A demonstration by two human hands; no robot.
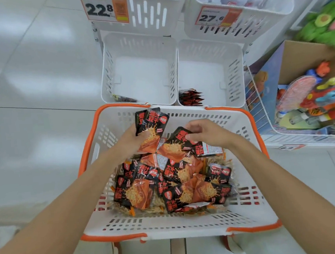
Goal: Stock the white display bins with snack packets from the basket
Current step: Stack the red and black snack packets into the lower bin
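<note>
As they lie heaped, packets (136,193) seem glossy black-orange.

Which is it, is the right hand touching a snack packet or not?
Touching. The head view shows the right hand pinching the top edge of a snack packet on the pile in the basket.

On my feed I see a pale tiled floor (28,77) on the left, and at the top two orange-and-white price tags, one reading 22.8 (104,8) and one reading 27.6 (217,17). On the right a white wire rack (261,107) holds bright plastic toys (320,98), with a cardboard box (301,56) behind them and a green plush (324,22) above it. A small orange tag (290,147) sits on the rack's front edge.
</note>
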